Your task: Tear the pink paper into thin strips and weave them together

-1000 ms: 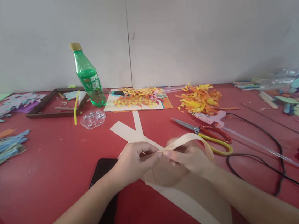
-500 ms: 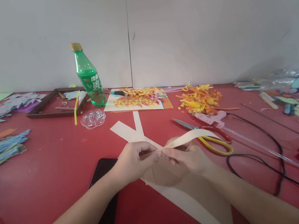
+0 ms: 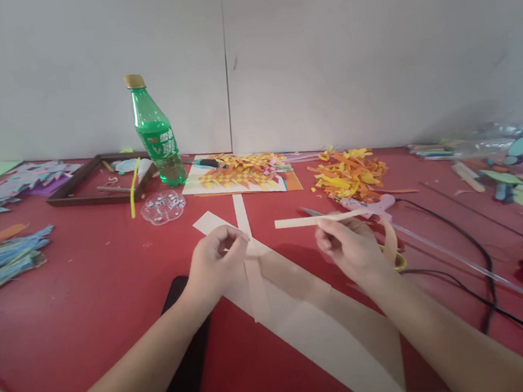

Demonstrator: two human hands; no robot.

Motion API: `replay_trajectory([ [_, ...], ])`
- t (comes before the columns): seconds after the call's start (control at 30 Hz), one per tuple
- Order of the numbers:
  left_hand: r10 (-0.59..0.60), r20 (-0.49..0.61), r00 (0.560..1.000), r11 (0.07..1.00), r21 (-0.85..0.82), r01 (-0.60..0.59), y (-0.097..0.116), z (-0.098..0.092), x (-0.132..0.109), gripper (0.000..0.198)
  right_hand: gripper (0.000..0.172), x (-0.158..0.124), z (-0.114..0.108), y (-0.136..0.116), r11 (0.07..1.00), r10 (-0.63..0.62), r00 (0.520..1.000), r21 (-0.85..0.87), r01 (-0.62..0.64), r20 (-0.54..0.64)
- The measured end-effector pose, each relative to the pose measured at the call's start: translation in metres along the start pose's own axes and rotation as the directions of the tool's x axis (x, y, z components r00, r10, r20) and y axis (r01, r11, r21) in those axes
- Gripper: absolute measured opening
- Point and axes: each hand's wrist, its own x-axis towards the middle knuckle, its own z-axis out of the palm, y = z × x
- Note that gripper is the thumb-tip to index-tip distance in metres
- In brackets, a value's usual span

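Pinched in my right hand (image 3: 353, 247) is a folded cream paper strip (image 3: 296, 222); its free end points left and its other end curls down behind the hand. My left hand (image 3: 217, 266) hovers apart from that strip, thumb and fingers curled together; whether anything small is between them cannot be seen. Beneath both hands, a large angled piece of cream paper (image 3: 332, 338) lies on the red table. A narrow cream strip (image 3: 257, 290) crosses its upper part. Scissors (image 3: 310, 212) lie behind my right hand, mostly covered.
A black phone (image 3: 184, 354) lies under my left forearm. Farther back are a tilted green bottle (image 3: 158, 138), a brown frame (image 3: 75, 200), a clear bead tray (image 3: 163, 207) and orange-yellow paper scraps (image 3: 350, 174). A pink glue gun (image 3: 377, 207) with a black cord (image 3: 479, 248) lies right.
My hands have parted. My right hand has carried the paper strip up and right, and my left hand has let go of it and moved slightly left, uncovering the paper below.
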Motion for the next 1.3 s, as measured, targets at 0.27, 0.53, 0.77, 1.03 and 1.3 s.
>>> replay_trajectory([
  [0.27, 0.185, 0.341, 0.922, 0.971, 0.08, -0.224, 0.01, 0.006, -0.01, 0.016, 0.028, -0.031, 0.02, 0.004, 0.933, 0.112, 0.934, -0.359, 0.018, 0.339],
  [0.53, 0.116, 0.344, 0.932, 0.989, 0.05, -0.141, 0.013, 0.003, -0.011, 0.018, 0.026, -0.026, 0.017, -0.001, 0.95, 0.129, 0.958, -0.308, -0.045, 0.256],
  [0.77, 0.055, -0.002, 0.998, 0.997, 0.047, -0.055, 0.012, -0.001, -0.006, 0.026, 0.028, -0.014, 0.015, 0.002, 0.997, 0.034, 0.996, -0.069, -0.028, 0.085],
  [1.03, 0.189, 0.217, 0.958, 0.975, 0.073, -0.209, 0.008, 0.003, -0.007, 0.023, 0.025, -0.027, 0.017, 0.004, 0.937, 0.167, 0.945, -0.345, -0.064, 0.28],
  [1.3, 0.083, 0.345, 0.935, 0.995, 0.03, -0.099, 0.013, 0.007, -0.01, 0.009, 0.025, -0.031, 0.02, 0.002, 0.913, 0.258, 0.939, -0.375, -0.159, 0.229],
])
